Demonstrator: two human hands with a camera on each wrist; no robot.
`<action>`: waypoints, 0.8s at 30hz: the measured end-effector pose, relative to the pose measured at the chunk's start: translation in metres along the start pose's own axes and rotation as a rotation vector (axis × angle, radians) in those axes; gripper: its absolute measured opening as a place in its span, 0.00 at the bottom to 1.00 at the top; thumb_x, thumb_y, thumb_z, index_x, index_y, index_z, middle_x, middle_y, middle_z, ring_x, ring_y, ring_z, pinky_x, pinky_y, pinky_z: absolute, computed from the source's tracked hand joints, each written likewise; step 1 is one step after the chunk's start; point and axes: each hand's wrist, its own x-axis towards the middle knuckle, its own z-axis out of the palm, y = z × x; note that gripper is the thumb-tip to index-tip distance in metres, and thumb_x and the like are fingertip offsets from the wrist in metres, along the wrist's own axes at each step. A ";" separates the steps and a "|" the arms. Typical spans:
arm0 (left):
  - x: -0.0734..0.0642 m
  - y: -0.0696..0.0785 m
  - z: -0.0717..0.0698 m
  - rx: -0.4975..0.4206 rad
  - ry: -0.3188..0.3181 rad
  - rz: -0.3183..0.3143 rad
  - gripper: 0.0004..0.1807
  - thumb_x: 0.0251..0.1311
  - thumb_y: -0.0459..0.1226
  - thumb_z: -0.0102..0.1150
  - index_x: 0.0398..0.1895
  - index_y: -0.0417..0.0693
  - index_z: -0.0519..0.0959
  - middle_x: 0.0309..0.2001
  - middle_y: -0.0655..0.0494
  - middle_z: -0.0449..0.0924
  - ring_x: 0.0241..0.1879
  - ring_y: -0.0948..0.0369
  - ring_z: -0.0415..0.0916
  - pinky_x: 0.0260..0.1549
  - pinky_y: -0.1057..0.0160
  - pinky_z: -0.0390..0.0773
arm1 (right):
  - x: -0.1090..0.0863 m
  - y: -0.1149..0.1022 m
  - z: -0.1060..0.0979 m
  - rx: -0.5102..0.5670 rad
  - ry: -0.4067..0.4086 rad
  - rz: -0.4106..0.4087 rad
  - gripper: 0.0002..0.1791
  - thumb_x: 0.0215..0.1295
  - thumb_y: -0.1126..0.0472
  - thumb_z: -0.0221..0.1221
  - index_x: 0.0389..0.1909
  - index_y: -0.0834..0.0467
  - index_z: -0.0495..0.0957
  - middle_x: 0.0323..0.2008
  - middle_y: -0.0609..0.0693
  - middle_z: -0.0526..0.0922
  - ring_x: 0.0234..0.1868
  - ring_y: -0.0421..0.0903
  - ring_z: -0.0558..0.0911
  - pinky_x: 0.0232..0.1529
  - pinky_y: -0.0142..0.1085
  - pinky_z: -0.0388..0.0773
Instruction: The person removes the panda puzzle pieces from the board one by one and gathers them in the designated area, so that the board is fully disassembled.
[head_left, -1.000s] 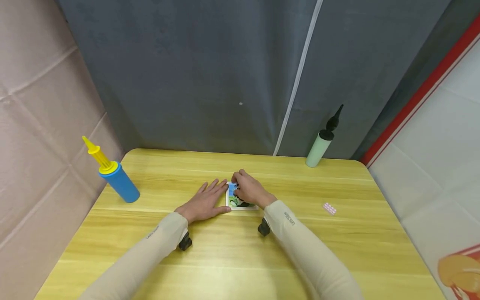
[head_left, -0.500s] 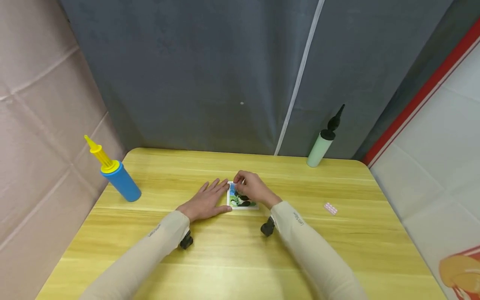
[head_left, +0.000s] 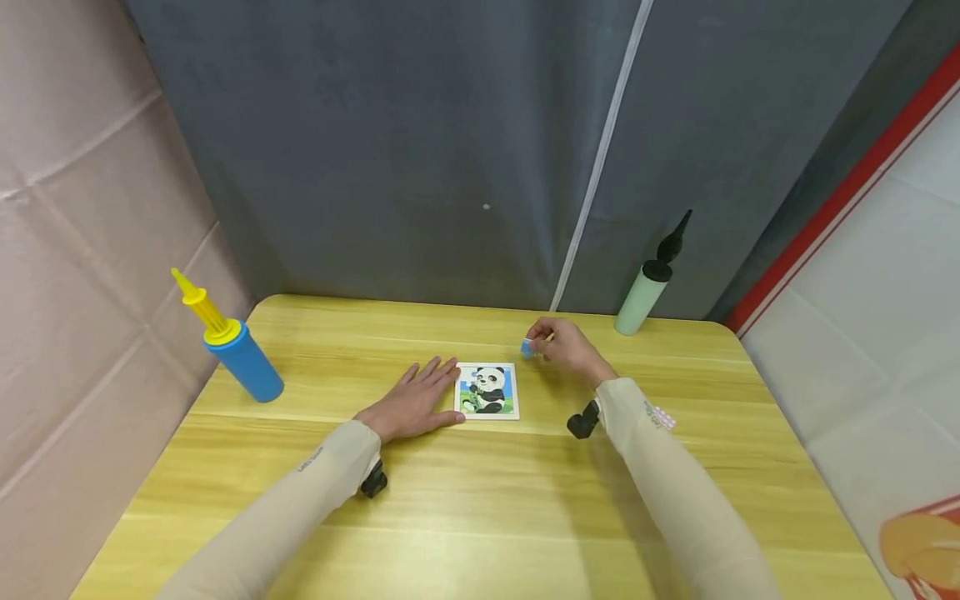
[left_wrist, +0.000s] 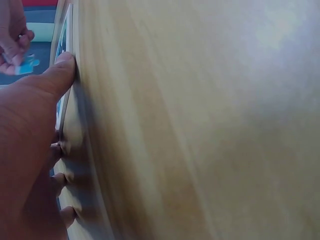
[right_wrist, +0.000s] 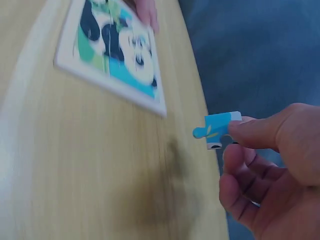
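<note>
A panda jigsaw puzzle (head_left: 491,392) in a white frame lies flat on the wooden table; a white patch shows at its upper left. My left hand (head_left: 408,404) rests spread with fingers straight, fingertips and thumb at the frame's left edge. In the left wrist view, the thumb (left_wrist: 62,72) lies along that edge. To the right of and beyond the frame, my right hand (head_left: 568,348) pinches a blue jigsaw piece (right_wrist: 217,126) between thumb and fingers, held above the table. The piece has a rounded knob and a bit of white and black at one side.
At the left stands a blue hand pump (head_left: 243,362) with a yellow nozzle. A pale green pump (head_left: 641,298) with a black nozzle stands at the back right. A small pink dotted item (head_left: 664,418) lies partly behind the right sleeve. A grey curtain (head_left: 390,167) hangs behind the table.
My right hand has lifted off the puzzle and moved right and away with the blue jigsaw piece, uncovering the panda picture. My left hand has stayed at the frame's left edge.
</note>
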 end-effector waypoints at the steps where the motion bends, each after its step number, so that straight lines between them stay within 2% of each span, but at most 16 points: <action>1: 0.000 -0.001 0.000 -0.001 0.000 0.000 0.48 0.78 0.65 0.48 0.88 0.48 0.50 0.89 0.49 0.40 0.89 0.44 0.37 0.85 0.34 0.42 | 0.001 0.004 -0.002 0.001 -0.008 0.007 0.06 0.77 0.67 0.59 0.47 0.66 0.83 0.38 0.56 0.82 0.32 0.46 0.77 0.33 0.30 0.76; 5: -0.001 -0.001 0.000 0.002 -0.002 -0.001 0.48 0.78 0.64 0.48 0.88 0.48 0.49 0.89 0.49 0.40 0.89 0.44 0.37 0.85 0.34 0.41 | 0.005 0.014 -0.003 -0.005 -0.044 0.017 0.06 0.77 0.69 0.58 0.47 0.67 0.82 0.34 0.55 0.80 0.27 0.44 0.74 0.29 0.31 0.72; 8: -0.002 0.000 -0.001 0.002 -0.003 0.001 0.48 0.78 0.64 0.48 0.88 0.49 0.49 0.89 0.49 0.40 0.89 0.44 0.36 0.85 0.34 0.41 | 0.011 0.019 0.001 -0.040 -0.040 0.009 0.06 0.75 0.70 0.59 0.46 0.67 0.83 0.32 0.55 0.80 0.26 0.42 0.72 0.29 0.32 0.71; 12: -0.001 0.001 -0.001 -0.003 0.000 0.004 0.48 0.78 0.64 0.48 0.88 0.48 0.50 0.89 0.49 0.41 0.89 0.44 0.37 0.85 0.34 0.42 | 0.018 0.023 0.009 -0.146 -0.014 -0.014 0.06 0.74 0.70 0.60 0.44 0.67 0.84 0.33 0.56 0.83 0.29 0.43 0.74 0.33 0.32 0.72; 15: -0.001 0.000 0.000 0.000 0.003 0.003 0.48 0.78 0.64 0.48 0.88 0.48 0.50 0.89 0.49 0.41 0.89 0.44 0.38 0.85 0.34 0.43 | 0.021 0.025 0.014 -0.207 -0.007 0.000 0.07 0.75 0.69 0.59 0.46 0.66 0.85 0.36 0.57 0.84 0.33 0.45 0.75 0.36 0.33 0.73; 19: 0.000 0.000 0.000 0.004 0.006 0.005 0.48 0.78 0.64 0.47 0.88 0.48 0.50 0.89 0.49 0.41 0.89 0.44 0.37 0.85 0.34 0.42 | 0.021 0.028 0.018 -0.217 -0.002 0.029 0.08 0.76 0.68 0.59 0.47 0.65 0.85 0.40 0.59 0.85 0.35 0.48 0.77 0.39 0.35 0.75; 24: 0.000 -0.001 0.000 0.015 0.006 0.002 0.48 0.78 0.66 0.46 0.88 0.49 0.49 0.89 0.50 0.40 0.89 0.46 0.36 0.86 0.35 0.41 | 0.020 0.031 0.023 -0.213 0.028 0.024 0.07 0.77 0.67 0.59 0.46 0.63 0.85 0.43 0.59 0.83 0.39 0.49 0.77 0.43 0.39 0.77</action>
